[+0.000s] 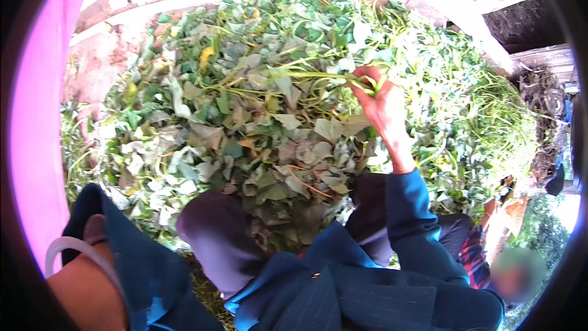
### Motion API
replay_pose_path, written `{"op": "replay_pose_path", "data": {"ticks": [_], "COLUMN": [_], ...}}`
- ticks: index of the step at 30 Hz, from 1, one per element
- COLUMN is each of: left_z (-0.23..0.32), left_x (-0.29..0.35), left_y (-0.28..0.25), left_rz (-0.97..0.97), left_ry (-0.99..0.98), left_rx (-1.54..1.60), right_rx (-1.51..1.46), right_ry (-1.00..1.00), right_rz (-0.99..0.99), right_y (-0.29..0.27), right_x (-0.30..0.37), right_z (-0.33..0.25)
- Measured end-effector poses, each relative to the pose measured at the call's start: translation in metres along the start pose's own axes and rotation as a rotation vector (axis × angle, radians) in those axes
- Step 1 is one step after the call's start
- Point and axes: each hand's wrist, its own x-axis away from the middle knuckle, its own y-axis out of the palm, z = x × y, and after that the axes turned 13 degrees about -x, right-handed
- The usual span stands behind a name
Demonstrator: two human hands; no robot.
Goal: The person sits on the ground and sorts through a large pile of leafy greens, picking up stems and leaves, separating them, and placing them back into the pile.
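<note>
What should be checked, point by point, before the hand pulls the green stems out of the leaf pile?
1. Right hand closed on the green stems: ok, the fingers wrap their end.
2. Stems free along their length: not ok, they run left into the leaf pile and tangle with other vines.
3. Left hand position: cannot tell, only a blue sleeve and a forearm show at the lower left.
4. Knees away from the stems: ok, they sit below the pile.
5. Other person at lower right away from the hand: ok.
</note>
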Motion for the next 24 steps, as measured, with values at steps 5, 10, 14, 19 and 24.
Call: {"op": "replay_pose_path", "data": {"ticks": [5, 10, 14, 19, 24], "left_z": [0.074, 0.116, 0.084, 0.092, 0.066], "left_x": [-0.014, 0.002, 0.010, 0.003, -0.010], "left_y": [0.014, 0.122, 0.195, 0.200, 0.197], "left_rz": [0.117, -0.142, -0.213, -0.319, -0.311], "left_ry": [0.165, 0.349, 0.406, 0.205, 0.202], "left_rx": [0.231, 0.058, 0.126, 0.232, 0.282], "right_rx": [-0.113, -0.494, -0.880, -1.003, -0.925], "right_ry": [-0.132, 0.118, 0.227, 0.225, 0.221], "right_rz": [0.059, -0.021, -0.081, -0.245, -0.266], "right_y": [-0.007, -0.010, -0.010, -0.012, -0.014], "right_x": [0.003, 0.006, 0.003, 0.007, 0.007], "right_z": [-0.009, -0.006, -0.027, -0.022, -0.034]}}
